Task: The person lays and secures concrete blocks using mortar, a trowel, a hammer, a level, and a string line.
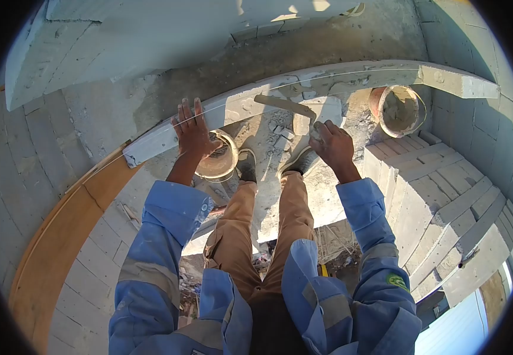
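My left hand point(192, 133), fingers spread, lies against the light block point(156, 141) at the left end of the low block course point(244, 102). A thin string line point(351, 71) runs along that course and passes by my fingers. In my right hand point(333, 145) a trowel point(283, 105) is gripped by its handle, its mortar-coated blade pointing left over the course. Just below my left hand stands a bucket point(232, 157), partly hidden by my hand and wrist.
Another bucket point(399, 112) with grey mortar inside stands at the right. Nearer me on that side is a stack of blocks point(439, 201). A curved-looking wooden board point(70, 231) extends along the left. Rubble and block pieces point(283, 136) lie around my shoes point(298, 160).
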`<state>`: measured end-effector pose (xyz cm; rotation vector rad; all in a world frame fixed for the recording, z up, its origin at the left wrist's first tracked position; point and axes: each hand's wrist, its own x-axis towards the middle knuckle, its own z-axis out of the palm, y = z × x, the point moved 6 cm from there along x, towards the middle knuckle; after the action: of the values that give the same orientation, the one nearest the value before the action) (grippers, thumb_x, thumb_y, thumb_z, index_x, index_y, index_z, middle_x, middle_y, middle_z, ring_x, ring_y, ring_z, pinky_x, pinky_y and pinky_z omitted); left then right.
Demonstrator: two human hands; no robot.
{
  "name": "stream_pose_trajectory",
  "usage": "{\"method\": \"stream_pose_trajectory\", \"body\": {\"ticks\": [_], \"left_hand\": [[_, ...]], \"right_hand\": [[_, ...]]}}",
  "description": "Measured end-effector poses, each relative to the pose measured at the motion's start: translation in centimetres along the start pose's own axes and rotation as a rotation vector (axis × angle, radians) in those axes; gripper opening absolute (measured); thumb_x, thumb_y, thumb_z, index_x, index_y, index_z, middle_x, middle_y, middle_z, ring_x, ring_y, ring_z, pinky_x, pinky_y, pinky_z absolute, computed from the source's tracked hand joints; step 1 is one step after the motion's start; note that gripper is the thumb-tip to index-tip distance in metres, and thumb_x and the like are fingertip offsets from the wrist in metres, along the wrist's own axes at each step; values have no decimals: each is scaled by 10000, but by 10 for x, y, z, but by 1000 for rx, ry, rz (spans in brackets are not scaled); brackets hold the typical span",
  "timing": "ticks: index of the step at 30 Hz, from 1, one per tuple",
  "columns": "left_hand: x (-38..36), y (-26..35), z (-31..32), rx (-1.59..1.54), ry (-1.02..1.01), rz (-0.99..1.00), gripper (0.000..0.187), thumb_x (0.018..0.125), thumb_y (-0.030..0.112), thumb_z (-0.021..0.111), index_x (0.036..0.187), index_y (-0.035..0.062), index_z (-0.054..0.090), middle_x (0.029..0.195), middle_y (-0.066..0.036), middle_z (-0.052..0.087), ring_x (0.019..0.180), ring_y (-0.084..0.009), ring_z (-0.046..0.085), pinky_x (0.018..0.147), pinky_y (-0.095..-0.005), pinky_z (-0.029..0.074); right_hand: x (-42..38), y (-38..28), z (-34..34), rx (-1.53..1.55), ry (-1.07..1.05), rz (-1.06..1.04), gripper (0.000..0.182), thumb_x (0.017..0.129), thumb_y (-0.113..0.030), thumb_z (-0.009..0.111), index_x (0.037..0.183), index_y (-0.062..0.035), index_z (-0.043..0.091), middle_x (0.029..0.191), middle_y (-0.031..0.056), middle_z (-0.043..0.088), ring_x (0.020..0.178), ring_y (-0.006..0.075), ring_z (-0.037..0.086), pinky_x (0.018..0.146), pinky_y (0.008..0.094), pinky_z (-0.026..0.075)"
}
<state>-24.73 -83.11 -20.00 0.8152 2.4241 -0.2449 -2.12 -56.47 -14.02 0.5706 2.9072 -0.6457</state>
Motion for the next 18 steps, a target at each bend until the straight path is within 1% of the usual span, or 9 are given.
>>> {"method": "stream_pose_trajectory", "body": {"ticks": [1,5,6,7,9,12,15,17,18], "left_hand": [[1,-1,0,-4,-45,-12,1462,561,536,882,1556,98,-94,1600,-274,-39,1495,-433,-25,1161,-630,68],[0,-3,2,-1,-127,-9,1494,548,518,904,1548,87,-118,1591,-291,-56,1489,-448,-32,1153,-642,72],[2,-1,2,7,-123,14,1494,548,518,904,1548,87,-118,1591,-291,-56,1489,-448,-32,1153,-642,72],[4,-1,2,14,-125,2,1504,544,519,909,1544,78,-123,1589,-292,-60,1486,-457,-26,1148,-647,78],[0,-4,5,31,-142,7,1514,540,521,914,1541,70,-129,1588,-293,-64,1483,-465,-20,1144,-652,83],[3,-3,5,25,-176,-13,1500,566,511,912,1538,84,-148,1590,-284,-106,1486,-452,-67,1152,-649,82],[4,-5,6,28,-127,25,1528,538,517,919,1534,58,-145,1585,-292,-68,1471,-488,-17,1132,-661,115],[2,-5,7,22,-100,16,1527,541,517,917,1532,56,-149,1583,-293,-78,1472,-482,-28,1131,-661,120],[1,-4,9,30,-105,22,1527,541,517,917,1532,56,-149,1583,-293,-78,1472,-482,-28,1131,-661,120]], "right_hand": [[-7,-8,1,37,50,40,414,763,-294,730,1111,-92,632,925,73,621,751,295,652,675,424,537],[-21,-32,25,105,-144,283,402,797,-299,717,1109,-62,627,970,106,644,787,337,666,671,431,543],[-24,-39,26,125,-169,323,459,835,-375,684,1183,-87,601,1032,120,643,846,339,672,709,456,538],[-25,-50,23,258,-65,323,448,860,-370,664,1177,-62,592,1060,157,657,849,366,673,711,482,533],[-32,-68,29,434,-71,445,440,900,-374,629,1167,-27,582,996,223,669,851,409,665,710,505,519],[-34,-79,42,640,-78,546,432,943,-385,582,1152,-8,572,889,268,660,842,447,651,708,514,502],[-33,-39,26,648,-48,594,435,964,-400,554,1093,15,576,803,278,639,800,466,638,696,517,491],[-35,6,12,716,-16,685,430,971,-409,553,996,19,585,742,206,631,669,374,649,630,458,497],[-38,31,6,834,23,761,420,974,-407,554,956,11,586,712,154,610,607,301,627,581,416,490]]}}
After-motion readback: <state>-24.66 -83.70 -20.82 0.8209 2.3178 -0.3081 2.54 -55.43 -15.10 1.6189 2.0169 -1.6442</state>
